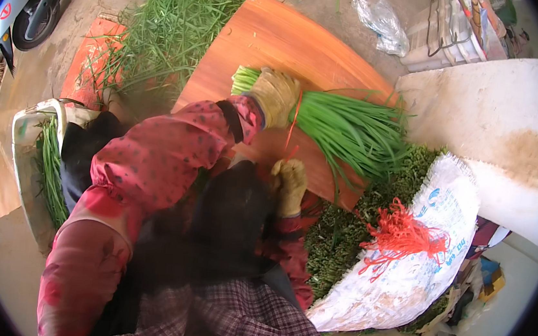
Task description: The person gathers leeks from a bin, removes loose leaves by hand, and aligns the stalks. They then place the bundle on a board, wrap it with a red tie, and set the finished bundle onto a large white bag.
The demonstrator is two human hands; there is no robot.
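A bundle of green Chinese chives (350, 127) lies across a wooden board (281, 39), its pale stem ends to the left and its leaves fanning right. My left hand (276, 97), in a tan work glove, is closed over the bundle near the stem ends. A red string (294, 122) runs over the chives just right of that glove and down toward me. Below the bundle, at the board's near side, my right hand (290, 186), also gloved, is closed on the string's lower end. Part of the string is hidden by the right glove.
A heap of loose green leaves (186, 17) lies beyond the board. To the right, a white woven sack (393, 290) carries a tangle of red strings (405, 236), beside piled chives (340, 239). A pale tub (19, 144) with chives stands left; a clear plastic bag (383, 27) lies far right.
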